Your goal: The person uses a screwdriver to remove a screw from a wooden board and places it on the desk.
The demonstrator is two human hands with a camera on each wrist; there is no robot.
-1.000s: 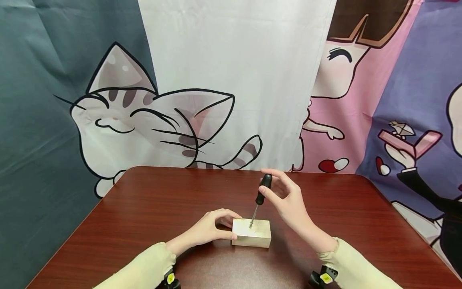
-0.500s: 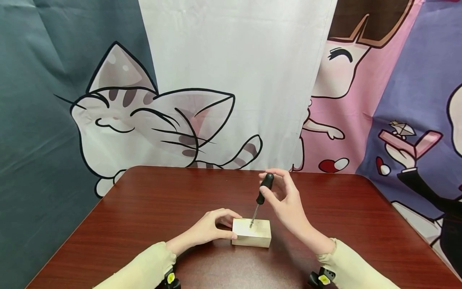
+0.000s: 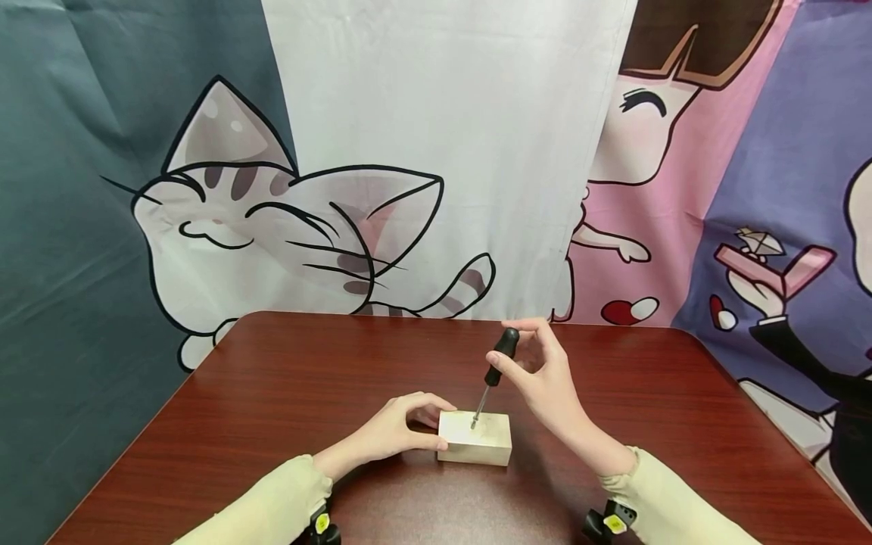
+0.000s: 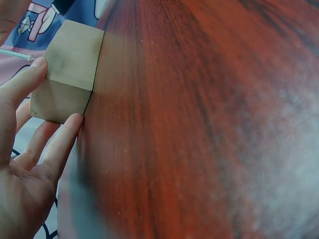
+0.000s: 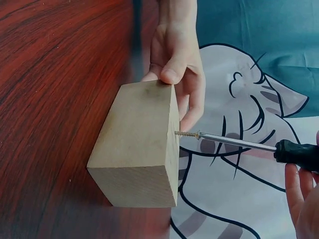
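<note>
A pale wooden block lies on the table. My left hand grips its left end, thumb on the near side and fingers at the far edge. In my right hand is a screwdriver with a black handle, pinched between thumb and fingers and tilted slightly right. The right wrist view shows a screw standing out of the block's top face, with the screwdriver's metal shaft meeting its head. The left wrist view shows the thumb and fingers of the left hand against the block.
The reddish-brown wooden table reaches back to a hanging cloth printed with a cartoon cat and figures. Black wrist devices sit under both pale yellow sleeves.
The right hand's fingers shift slightly around the screwdriver handle, and the handle's top leans a little further right. The left hand and the block stay in place.
</note>
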